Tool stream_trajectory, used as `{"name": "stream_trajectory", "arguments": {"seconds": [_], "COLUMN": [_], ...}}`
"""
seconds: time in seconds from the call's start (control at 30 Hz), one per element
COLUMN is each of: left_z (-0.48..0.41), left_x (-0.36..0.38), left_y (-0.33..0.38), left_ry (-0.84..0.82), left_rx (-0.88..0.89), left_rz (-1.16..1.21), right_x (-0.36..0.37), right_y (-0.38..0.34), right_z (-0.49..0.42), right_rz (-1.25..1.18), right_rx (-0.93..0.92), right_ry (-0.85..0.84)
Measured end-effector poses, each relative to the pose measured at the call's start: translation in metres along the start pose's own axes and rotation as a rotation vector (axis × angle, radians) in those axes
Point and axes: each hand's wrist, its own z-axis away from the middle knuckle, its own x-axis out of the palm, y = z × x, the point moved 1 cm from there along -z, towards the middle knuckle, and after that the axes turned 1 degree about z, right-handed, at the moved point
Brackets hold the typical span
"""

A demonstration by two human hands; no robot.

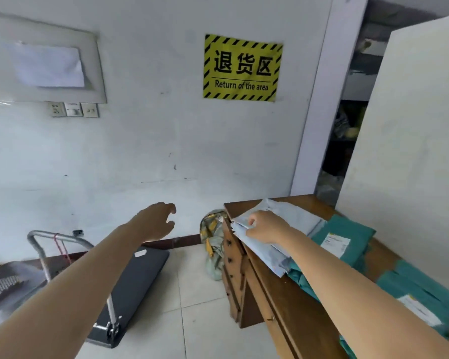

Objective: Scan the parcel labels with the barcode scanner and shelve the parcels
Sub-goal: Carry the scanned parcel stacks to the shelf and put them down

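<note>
A pale grey mailer parcel (285,216) lies at the far left corner of the wooden desk (278,288), partly over its edge. My right hand (266,228) is closed on the parcel's near left edge. Beside it lie green mailer parcels (347,238) with white labels, and more green parcels (420,294) sit closer to me on the right. My left hand (157,220) hangs in the air left of the desk, fingers apart and empty. No barcode scanner is in view.
A black flat trolley (130,288) with a grey handle stands on the tiled floor at the left. A bundled sack (213,244) leans against the desk's end. A yellow "Return of the area" sign (241,68) hangs on the white wall. An open doorway (347,120) is at right.
</note>
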Motion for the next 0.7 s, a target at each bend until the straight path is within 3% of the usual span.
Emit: {"name": "stream_trajectory", "arguments": {"seconds": [0.43,0.57,0.7], "left_z": [-0.301,-0.373,-0.418], "left_x": [0.121,0.163,0.208], "left_y": [0.056,0.085,0.103], "left_ry": [-0.264,-0.417,-0.553], "left_rx": [0.220,0.247,0.208], "left_rz": [0.370,0.438,0.503], "right_x": [0.033,0.051,0.075], "right_y": [0.152,0.176,0.192], "right_z": [-0.134,-0.166,-0.186], "right_rz": [-0.289,-0.512,-0.709], "right_rx": [0.635,0.883,1.018], "right_ry": [0.165,0.249,0.304]}}
